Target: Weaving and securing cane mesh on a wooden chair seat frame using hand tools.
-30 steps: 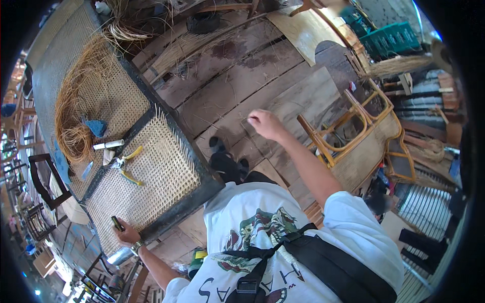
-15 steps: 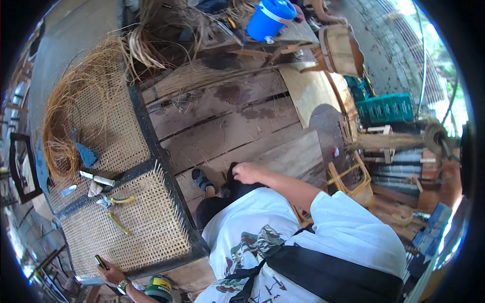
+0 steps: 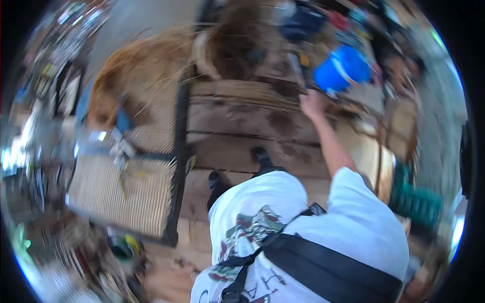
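My right hand (image 3: 312, 104) is stretched forward to the far bench, beside a blue water jug (image 3: 342, 69) with a pale band. Motion smears its fingers, so I cannot tell whether it grips anything. Low at the left, my left hand (image 3: 186, 264) is a blur near my side, and what it holds, if anything, does not show. A dark-framed panel of woven cane webbing (image 3: 121, 189) lies to the left. On it are a heap of loose brown cane strands (image 3: 113, 68) and a yellow-handled hand tool (image 3: 122, 183).
Wooden planks (image 3: 222, 154) form the floor under my feet. Pale strands (image 3: 242, 91) lie along the far bench's foot. To the right stand a green plastic crate (image 3: 417, 202) and a plywood sheet (image 3: 356, 146). A green container (image 3: 124, 246) sits below the panel.
The view has swung round and I have stepped toward the far bench. My right hand went from beside my leg to the bench. My left hand left the panel's near edge, where it held a dark-and-yellow tool.
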### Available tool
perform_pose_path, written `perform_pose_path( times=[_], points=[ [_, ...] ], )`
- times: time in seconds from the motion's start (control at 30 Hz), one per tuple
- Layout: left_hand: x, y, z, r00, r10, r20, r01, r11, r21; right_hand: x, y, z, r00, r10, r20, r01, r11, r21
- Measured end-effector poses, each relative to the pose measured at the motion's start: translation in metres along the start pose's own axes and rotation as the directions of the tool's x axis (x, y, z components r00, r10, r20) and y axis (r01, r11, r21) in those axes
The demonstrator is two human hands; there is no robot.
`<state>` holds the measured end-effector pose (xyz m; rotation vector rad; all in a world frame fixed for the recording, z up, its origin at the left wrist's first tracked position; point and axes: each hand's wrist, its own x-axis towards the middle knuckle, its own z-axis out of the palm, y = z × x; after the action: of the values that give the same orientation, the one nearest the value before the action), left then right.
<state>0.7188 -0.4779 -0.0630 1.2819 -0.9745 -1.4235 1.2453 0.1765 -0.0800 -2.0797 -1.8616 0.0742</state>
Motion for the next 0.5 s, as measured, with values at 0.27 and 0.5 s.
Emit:
perform_pose_path(
  times=[0.27, 0.5],
  points=[
    [0.349, 0.196, -0.257, 0.319, -0.519, -0.793, -0.455, 0.649, -0.609, 0.106, 0.113, 0.098, 0.945, -0.077, 0.319, 0.076, 0.997, 0.015],
    [0.342, 0.169, -0.456, -0.209, -0.931, -0.299, -0.839, 0.328, -0.435, 0.155, 0.114, 0.12, 0.912, -0.003, 0.411, 0.067, 0.988, -0.141]
  ],
)
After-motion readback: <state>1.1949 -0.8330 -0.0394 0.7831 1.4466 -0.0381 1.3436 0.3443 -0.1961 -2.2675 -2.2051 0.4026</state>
